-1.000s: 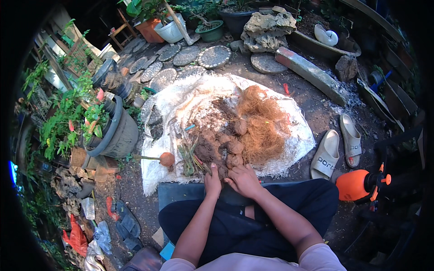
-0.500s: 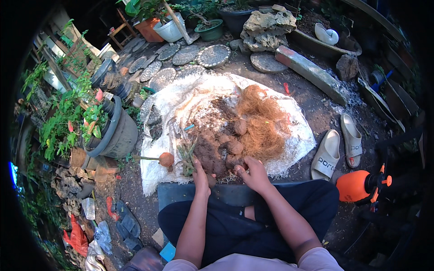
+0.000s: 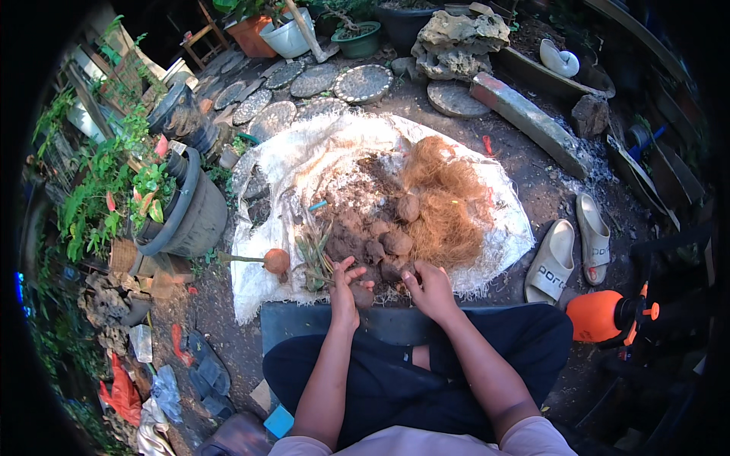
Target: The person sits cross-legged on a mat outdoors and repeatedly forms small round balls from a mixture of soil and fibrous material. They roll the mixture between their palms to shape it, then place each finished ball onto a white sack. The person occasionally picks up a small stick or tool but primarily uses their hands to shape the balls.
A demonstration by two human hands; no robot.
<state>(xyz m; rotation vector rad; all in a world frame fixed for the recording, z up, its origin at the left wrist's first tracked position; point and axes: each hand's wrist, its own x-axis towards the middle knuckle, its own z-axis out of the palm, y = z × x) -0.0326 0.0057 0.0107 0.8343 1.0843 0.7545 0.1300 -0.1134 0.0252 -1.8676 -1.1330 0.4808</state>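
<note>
Just below the middle of the frame, the left hand [image 3: 343, 296] holds a brown lump [image 3: 363, 297] loosely, its fingers partly spread. To the right, the right hand [image 3: 432, 291] has its fingers bent beside a darker lump [image 3: 391, 271]; whether it grips something, I cannot tell. The brown lump seems to me light and crumbly, so better cupped from below than pinched.

1. Left hand [image 3: 346, 295]: cupped around a soil ball [image 3: 363, 297].
2. Right hand [image 3: 432, 291]: just beside the soil lumps [image 3: 396, 242].
3. White sack [image 3: 506, 224]: spread on the ground [image 3: 236, 327], carrying the soil lumps and brown fiber [image 3: 449, 201].
4. Orange sprayer [image 3: 593, 316]: at right, near the slippers [image 3: 550, 262].
</note>
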